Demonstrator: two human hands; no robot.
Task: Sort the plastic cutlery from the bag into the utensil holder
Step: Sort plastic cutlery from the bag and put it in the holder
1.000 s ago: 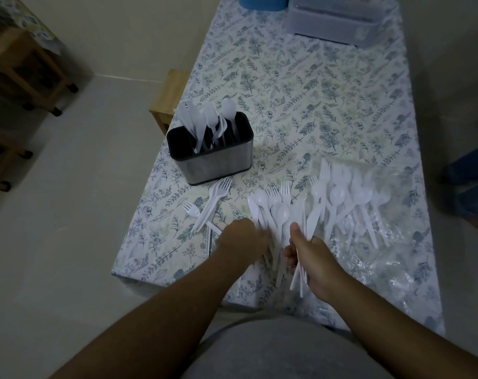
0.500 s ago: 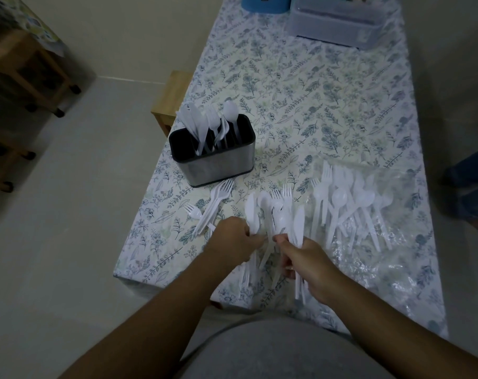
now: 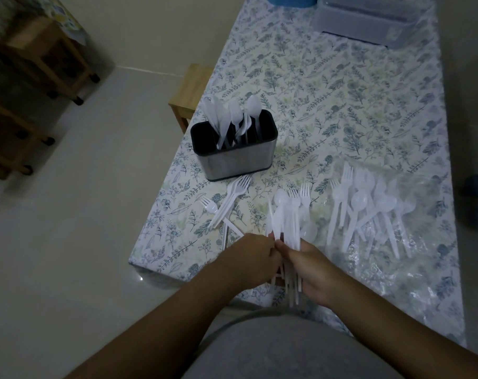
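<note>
While we look down over the worktop (image 3: 341,99) from our own head, the leftmost thing that matters is the utensil holder (image 3: 233,153), standing upright near the left edge with knives and spoons already poking out of its compartments; which compartment holds which we cannot tell for sure. Just in front of it lies a loose pile of forks (image 3: 231,201), fanned toward the holder and not yet put away.

Next comes our left hand (image 3: 248,259), its grip pinched closed at the fingertips on a handle or two from the bundle of cutlery (image 3: 287,225). Touching it, our right hand (image 3: 314,272) has its grip wrapped around the lower handles of that same bundle, a mix of spoons, forks and what look like knives standing up out of the fist. Farther right, the clear plastic bag (image 3: 412,242) lies flat with more white pieces on it or in it.

We judge the risk to be in the pull: the handles are smooth and packed together, so drawing one out could drag its neighbours loose and scatter them, some off the near edge. In this dim light, white on white, we could also drop a piece among the wrong kind.
</note>
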